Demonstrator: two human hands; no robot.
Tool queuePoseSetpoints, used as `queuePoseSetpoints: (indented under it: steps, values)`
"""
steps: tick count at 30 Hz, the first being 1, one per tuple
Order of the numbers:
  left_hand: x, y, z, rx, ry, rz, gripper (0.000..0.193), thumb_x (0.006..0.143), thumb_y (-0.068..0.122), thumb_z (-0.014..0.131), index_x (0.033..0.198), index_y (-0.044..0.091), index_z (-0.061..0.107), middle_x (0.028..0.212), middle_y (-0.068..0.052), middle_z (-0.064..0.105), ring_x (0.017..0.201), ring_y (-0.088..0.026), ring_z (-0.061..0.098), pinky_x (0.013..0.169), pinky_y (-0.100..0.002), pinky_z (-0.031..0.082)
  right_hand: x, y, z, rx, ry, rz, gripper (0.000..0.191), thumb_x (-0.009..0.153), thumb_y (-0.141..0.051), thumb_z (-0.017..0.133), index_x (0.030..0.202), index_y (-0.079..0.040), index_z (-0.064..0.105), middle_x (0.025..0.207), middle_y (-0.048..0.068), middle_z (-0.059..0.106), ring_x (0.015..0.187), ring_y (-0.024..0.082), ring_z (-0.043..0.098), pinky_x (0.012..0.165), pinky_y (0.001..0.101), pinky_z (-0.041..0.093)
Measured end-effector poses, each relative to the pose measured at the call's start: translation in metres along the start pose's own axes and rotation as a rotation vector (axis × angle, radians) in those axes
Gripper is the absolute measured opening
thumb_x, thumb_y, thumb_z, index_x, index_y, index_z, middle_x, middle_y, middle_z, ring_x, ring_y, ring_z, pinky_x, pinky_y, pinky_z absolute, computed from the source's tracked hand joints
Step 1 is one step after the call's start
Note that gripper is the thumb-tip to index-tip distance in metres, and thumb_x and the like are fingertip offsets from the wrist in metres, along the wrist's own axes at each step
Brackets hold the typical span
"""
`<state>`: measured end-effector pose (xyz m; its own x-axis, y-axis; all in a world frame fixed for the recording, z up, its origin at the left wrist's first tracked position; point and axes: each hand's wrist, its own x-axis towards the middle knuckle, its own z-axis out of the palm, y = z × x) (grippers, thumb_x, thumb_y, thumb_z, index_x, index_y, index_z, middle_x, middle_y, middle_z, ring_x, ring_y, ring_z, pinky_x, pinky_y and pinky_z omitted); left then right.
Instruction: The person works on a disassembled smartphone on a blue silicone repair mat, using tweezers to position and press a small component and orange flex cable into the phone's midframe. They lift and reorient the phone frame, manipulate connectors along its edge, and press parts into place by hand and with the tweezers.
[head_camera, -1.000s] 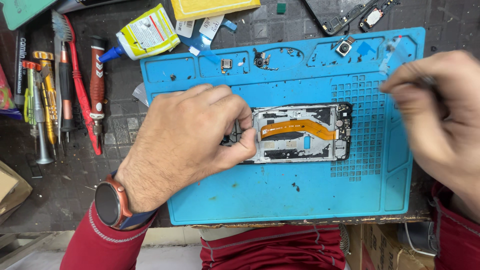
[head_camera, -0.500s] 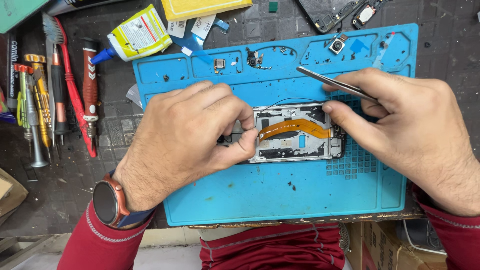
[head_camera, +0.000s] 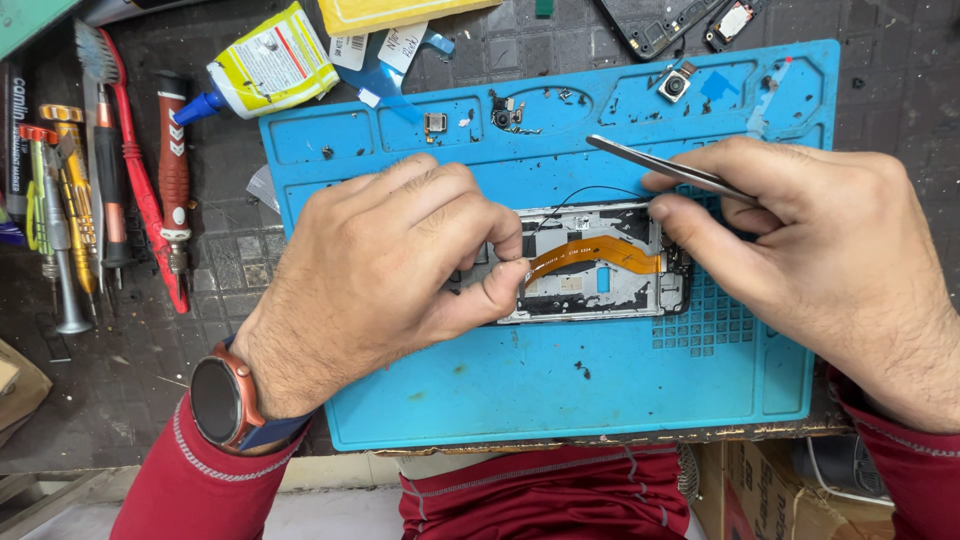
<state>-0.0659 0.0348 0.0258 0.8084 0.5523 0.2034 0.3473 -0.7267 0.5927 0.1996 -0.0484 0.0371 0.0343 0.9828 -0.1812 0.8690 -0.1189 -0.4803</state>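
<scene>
Up top, a yellow-white glue pouch (head_camera: 268, 68) lies left; left hand (head_camera: 390, 270) pinches the opened phone (head_camera: 600, 265), right hand (head_camera: 820, 260) grips tweezers (head_camera: 670, 168).

yellow-white glue pouch (head_camera: 268, 68) upper left, white labels (head_camera: 375, 48)

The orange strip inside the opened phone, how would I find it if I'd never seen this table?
Look at the big blue mat. In its middle lies an opened phone between the left hand and the right hand. The orange strip curves across it lengthwise, the only bright orange part among grey metal.
</scene>
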Motion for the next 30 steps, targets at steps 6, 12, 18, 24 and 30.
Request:
queuePoseSetpoints:
  steps: [6,12,18,24,30]
  values:
    - [-0.0004,-0.0011,0.0000,0.009,0.012,0.058,0.023,0.090,0.025,0.082,0.092,0.011,0.065,0.083,-0.002,0.057,0.078,-0.022,0.058,0.067,-0.036,0.047,0.0001,0.0014,0.0011,-0.013,0.019,-0.013,0.021,0.087,-0.018,0.083,0.106,-0.011,0.079,0.051,0.002,0.052,0.043,0.009,0.046,0.042,0.0275,0.037]
    - [-0.0010,-0.0026,0.0005,-0.021,0.036,0.104,0.023,0.093,0.023,0.083,0.097,0.010,0.064,0.087,-0.002,0.059,0.081,-0.022,0.059,0.072,-0.037,0.048,0.0002,-0.0002,0.0015,0.075,0.048,-0.042,0.016,0.092,-0.016,0.076,0.107,-0.010,0.075,0.063,0.000,0.056,0.053,0.006,0.055,0.046,0.0254,0.043]
    - [-0.0012,-0.0035,0.0001,-0.021,0.035,0.114,0.023,0.094,0.023,0.083,0.099,0.010,0.065,0.087,-0.002,0.059,0.081,-0.023,0.058,0.072,-0.037,0.046,0.0004,-0.0006,0.0018,-0.070,0.018,-0.076,0.024,0.087,-0.019,0.083,0.109,-0.010,0.078,0.055,0.004,0.052,0.050,0.013,0.050,0.043,0.0296,0.041]
    - [0.0001,-0.0034,-0.0007,0.000,0.028,0.118,0.022,0.092,0.021,0.082,0.098,0.009,0.065,0.088,-0.003,0.059,0.083,-0.024,0.057,0.073,-0.038,0.044,0.0009,0.0018,0.0033,-0.088,0.028,-0.069,0.019,0.087,-0.019,0.083,0.103,-0.009,0.079,0.056,0.003,0.056,0.047,0.012,0.053,0.043,0.0286,0.042]
    - [0.0007,-0.0026,0.0005,0.036,0.031,0.101,0.021,0.089,0.018,0.082,0.094,0.009,0.064,0.088,-0.004,0.058,0.085,-0.025,0.057,0.075,-0.038,0.043,0.0003,0.0033,0.0009,0.000,0.031,-0.056,0.018,0.089,-0.015,0.081,0.105,-0.007,0.077,0.068,0.008,0.067,0.055,0.012,0.063,0.048,0.0274,0.049]
